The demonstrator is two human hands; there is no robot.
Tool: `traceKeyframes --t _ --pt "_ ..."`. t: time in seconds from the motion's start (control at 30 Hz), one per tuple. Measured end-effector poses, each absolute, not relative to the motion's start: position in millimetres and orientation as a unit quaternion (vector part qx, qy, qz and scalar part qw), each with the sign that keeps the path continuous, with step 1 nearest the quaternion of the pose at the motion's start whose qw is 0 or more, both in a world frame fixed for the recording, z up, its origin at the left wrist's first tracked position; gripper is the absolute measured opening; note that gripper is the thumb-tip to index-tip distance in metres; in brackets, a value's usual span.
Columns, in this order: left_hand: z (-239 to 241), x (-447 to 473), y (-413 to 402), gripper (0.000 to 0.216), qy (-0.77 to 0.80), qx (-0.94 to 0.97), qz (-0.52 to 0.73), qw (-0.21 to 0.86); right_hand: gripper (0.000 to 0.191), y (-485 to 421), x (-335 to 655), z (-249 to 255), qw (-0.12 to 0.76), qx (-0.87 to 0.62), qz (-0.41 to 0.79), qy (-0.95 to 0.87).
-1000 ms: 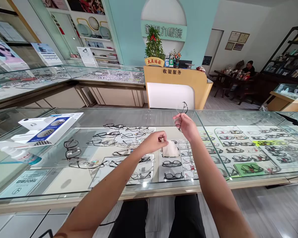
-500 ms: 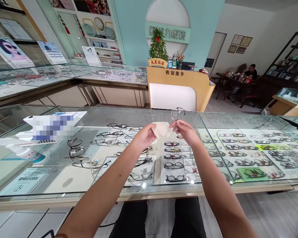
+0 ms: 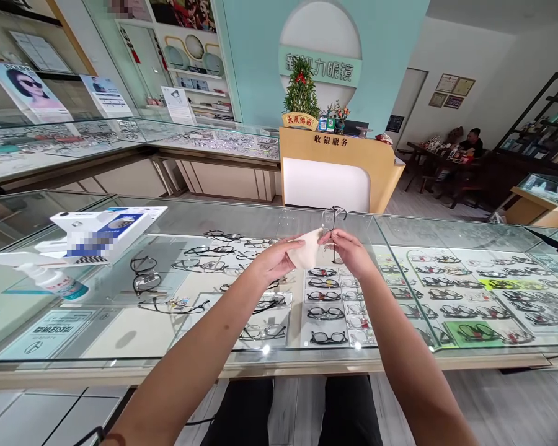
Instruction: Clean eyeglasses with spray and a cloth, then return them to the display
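Note:
In the head view, my left hand [image 3: 279,257] is closed on a pale cream cloth [image 3: 305,250], pinched between thumb and fingers. My right hand [image 3: 348,249] grips a pair of thin dark-framed eyeglasses [image 3: 328,219] that stand up above its fingers, with one temple hanging below. A corner of the cloth meets the right fingertips near the frame. Whether the cloth touches a lens I cannot tell. Both hands are held over the glass display counter [image 3: 177,356], with rows of eyeglasses under its top.
On the counter's left stand a white spray bottle [image 3: 56,282] and a white and blue box [image 3: 116,232]. More spectacles [image 3: 145,274] lie near them. Beyond are a wooden cashier desk [image 3: 384,173] and a potted plant [image 3: 301,90]. A person [image 3: 472,144] sits at a table far right.
My left hand has tilted the cloth, so its upper corner now points up toward the eyeglasses. My right hand stays closed on the frame. The view has shifted slightly.

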State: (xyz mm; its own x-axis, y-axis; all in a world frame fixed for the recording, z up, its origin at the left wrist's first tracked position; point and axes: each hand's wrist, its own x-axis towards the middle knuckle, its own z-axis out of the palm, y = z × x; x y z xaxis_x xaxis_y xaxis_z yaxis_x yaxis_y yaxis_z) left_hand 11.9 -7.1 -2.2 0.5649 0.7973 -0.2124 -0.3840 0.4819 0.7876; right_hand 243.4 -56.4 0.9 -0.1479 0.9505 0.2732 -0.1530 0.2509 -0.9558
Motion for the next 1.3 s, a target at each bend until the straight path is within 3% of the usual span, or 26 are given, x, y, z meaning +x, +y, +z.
traceKeyframes --t 0.27,0.5,0.63,0.77,0.93,1.3 --pt "-8 11 -6 0.031 0.3 0.394 0.38 0.781 0.029 -59 243 5 0.555 -0.321 0.528 -0.557" --pt "-3 9 -9 0.049 0.329 0.454 0.307 0.769 0.03 -63 243 7 0.538 -0.32 0.547 -0.556" --pt "-2 10 -13 0.049 0.332 0.495 0.271 0.756 0.028 -63 242 6 0.514 -0.322 0.553 -0.572" --pt "-5 11 -10 0.053 0.374 0.475 0.328 0.726 0.031 -57 245 2 0.545 -0.36 0.481 -0.585" --pt "-8 11 0 0.043 0.414 0.4 0.443 0.688 0.03 -51 250 -4 0.567 -0.397 0.448 -0.566" --pt "-4 22 -14 0.043 0.311 0.474 0.485 0.666 0.031 -62 236 1 0.477 -0.374 0.51 -0.611"
